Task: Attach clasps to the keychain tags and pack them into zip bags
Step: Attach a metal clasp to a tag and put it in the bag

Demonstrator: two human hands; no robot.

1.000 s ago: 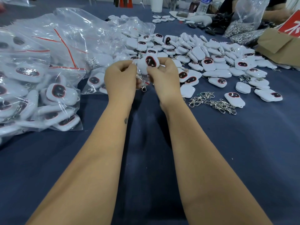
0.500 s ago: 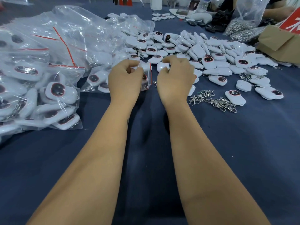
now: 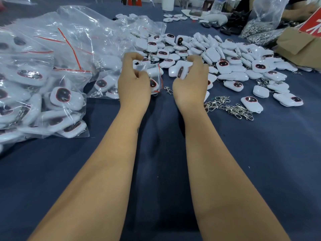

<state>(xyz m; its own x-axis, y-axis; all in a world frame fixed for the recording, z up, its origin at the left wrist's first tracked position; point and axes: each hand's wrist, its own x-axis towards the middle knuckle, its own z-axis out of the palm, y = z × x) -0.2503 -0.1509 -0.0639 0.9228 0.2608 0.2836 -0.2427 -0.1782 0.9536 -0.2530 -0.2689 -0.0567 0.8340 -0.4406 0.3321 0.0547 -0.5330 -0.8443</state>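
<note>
My left hand (image 3: 133, 82) grips a small clear zip bag (image 3: 155, 76) with a red seal strip; a white tag with a dark oval face lies inside it. My right hand (image 3: 191, 80) is closed on a white keychain tag (image 3: 178, 71), held just right of the bag's mouth. One loose metal clasp (image 3: 168, 89) lies on the dark blue cloth between my hands. A big pile of white tags (image 3: 225, 56) spreads behind and to the right of my right hand.
Several filled zip bags (image 3: 43, 79) are heaped at the left. A tangle of loose clasps (image 3: 231, 106) lies right of my right wrist. A cardboard box (image 3: 298, 47) and a plastic bag of clasps (image 3: 260, 25) stand far right, beside another person's hand.
Both hands came down from holding one tag up between them. They have moved apart: the left now holds the small zip bag, the right a tag beside it.
</note>
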